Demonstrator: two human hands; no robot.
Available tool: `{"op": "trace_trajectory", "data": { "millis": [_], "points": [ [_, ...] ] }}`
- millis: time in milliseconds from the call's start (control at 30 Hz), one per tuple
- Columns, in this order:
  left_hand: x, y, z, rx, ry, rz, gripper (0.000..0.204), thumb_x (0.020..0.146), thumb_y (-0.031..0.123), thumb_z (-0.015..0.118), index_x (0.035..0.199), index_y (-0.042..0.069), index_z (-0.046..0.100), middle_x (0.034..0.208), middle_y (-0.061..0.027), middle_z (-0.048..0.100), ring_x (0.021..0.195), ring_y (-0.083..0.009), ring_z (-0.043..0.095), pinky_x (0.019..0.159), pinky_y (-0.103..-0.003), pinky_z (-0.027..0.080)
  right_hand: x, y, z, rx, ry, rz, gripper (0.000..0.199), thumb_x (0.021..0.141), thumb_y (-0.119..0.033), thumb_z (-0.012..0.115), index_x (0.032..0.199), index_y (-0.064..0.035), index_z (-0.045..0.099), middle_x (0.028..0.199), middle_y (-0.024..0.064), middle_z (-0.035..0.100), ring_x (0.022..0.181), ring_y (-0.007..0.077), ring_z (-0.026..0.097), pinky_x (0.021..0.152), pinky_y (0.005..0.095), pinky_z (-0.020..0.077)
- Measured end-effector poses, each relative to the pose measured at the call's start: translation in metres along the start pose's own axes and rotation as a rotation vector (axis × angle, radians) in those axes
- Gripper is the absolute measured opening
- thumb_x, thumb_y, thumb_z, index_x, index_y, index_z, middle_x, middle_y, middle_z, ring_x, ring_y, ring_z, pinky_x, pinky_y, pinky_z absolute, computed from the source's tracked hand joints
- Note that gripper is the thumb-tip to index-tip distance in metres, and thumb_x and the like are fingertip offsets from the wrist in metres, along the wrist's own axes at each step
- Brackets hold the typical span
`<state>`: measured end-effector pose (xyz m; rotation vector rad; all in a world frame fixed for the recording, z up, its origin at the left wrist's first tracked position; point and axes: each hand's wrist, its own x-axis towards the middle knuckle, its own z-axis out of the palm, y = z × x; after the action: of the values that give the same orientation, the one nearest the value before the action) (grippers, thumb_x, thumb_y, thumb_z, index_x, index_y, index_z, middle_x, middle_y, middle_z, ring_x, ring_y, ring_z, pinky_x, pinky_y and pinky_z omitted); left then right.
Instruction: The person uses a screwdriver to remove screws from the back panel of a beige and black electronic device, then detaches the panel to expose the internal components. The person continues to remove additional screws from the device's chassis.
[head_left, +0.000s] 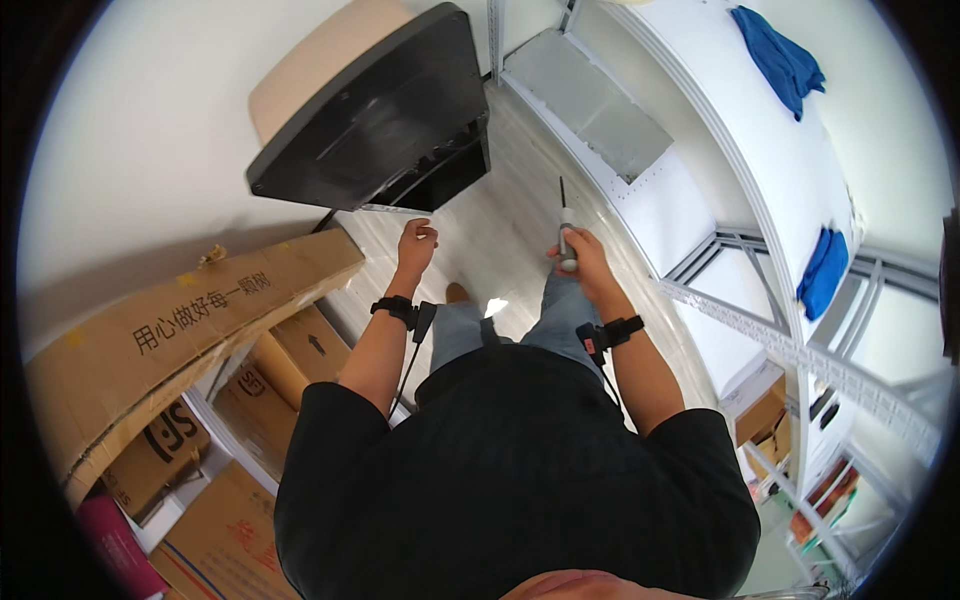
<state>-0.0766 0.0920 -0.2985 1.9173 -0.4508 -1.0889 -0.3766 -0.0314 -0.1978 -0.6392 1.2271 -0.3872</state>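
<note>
My right hand (588, 260) is closed round the grey-and-white handle of a screwdriver (567, 225). Its thin dark shaft points away from me, over the floor. On the left, my left hand (417, 246) is raised with its fingers curled in; whatever they may hold is too small to make out. Just beyond that hand stands a large black cabinet-like piece (375, 115) with a broad glossy top and a dark opening below. Both my wrists wear black bands with cables.
A long cardboard box (200, 300) lies at the left, above more cartons (265, 410). White shelving (740, 140) with metal frames runs along the right, with blue cloths (823, 272) on it. A grey panel (590, 105) rests on a lower shelf. Pale wood-look floor (510, 200) lies between.
</note>
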Motion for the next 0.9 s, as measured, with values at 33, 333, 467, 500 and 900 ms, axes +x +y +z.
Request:
{"op": "trace_trajectory", "data": {
  "millis": [33, 333, 467, 500, 900],
  "points": [
    [-0.004, -0.004, 0.015, 0.018, -0.047, -0.06, 0.03, 0.084, 0.011, 0.062, 0.112, 0.005, 0.055, 0.094, -0.0075, 0.061, 0.072, -0.0163, 0.062, 0.06, -0.03, 0.049, 0.011, 0.001, -0.005, -0.038, -0.035, 0.028, 0.044, 0.091, -0.035, 0.056, 0.118, -0.0031, 0.046, 0.079, 0.0085, 0.063, 0.062, 0.0137, 0.058, 0.052, 0.0283, 0.0496],
    [0.018, 0.014, 0.222, -0.411, -0.449, -0.483, 0.036, 0.096, 0.032, 0.05, 0.118, 0.003, 0.054, 0.105, -0.008, 0.062, 0.09, -0.0174, 0.062, 0.076, -0.031, 0.05, 0.142, 0.021, -0.055, -0.55, -0.19, 0.031, 0.053, 0.089, -0.036, 0.06, 0.123, 0.0, 0.042, 0.093, 0.0126, 0.063, 0.07, 0.0156, 0.06, 0.054, 0.0298, 0.0473],
    [0.072, -0.03, 0.288, -0.393, -0.43, -0.396, 0.03, 0.096, 0.026, 0.05, 0.113, 0.001, 0.053, 0.101, -0.0093, 0.061, 0.089, -0.0174, 0.062, 0.076, -0.032, 0.051, 0.231, 0.087, -0.094, -0.724, -0.232, -0.168, 0.056, 0.085, -0.029, 0.064, 0.127, -0.0004, 0.041, 0.095, 0.0128, 0.063, 0.071, 0.017, 0.062, 0.057, 0.0292, 0.0489],
    [0.091, -0.044, 0.3, -0.377, -0.415, -0.357, 0.028, 0.096, 0.025, 0.05, 0.113, 0.002, 0.053, 0.1, -0.009, 0.061, 0.089, -0.0173, 0.062, 0.075, -0.032, 0.051, 0.249, 0.084, -0.103, -0.76, -0.26, -0.193, 0.055, 0.085, -0.027, 0.064, 0.127, -0.0005, 0.042, 0.095, 0.0123, 0.063, 0.071, 0.0171, 0.062, 0.058, 0.0287, 0.0492],
    [0.281, -0.169, 0.414, -0.34, -0.597, -0.29, 0.014, 0.087, 0.016, 0.061, 0.087, 0.008, 0.049, 0.072, -0.0055, 0.056, 0.064, -0.0154, 0.056, 0.057, -0.031, 0.048, 0.415, -0.005, -0.331, -0.959, -0.036, -0.018, 0.043, 0.083, -0.031, 0.062, 0.115, -0.0029, 0.056, 0.099, 0.009, 0.061, 0.074, 0.0167, 0.064, 0.06, 0.0293, 0.0522]
  ]
}}
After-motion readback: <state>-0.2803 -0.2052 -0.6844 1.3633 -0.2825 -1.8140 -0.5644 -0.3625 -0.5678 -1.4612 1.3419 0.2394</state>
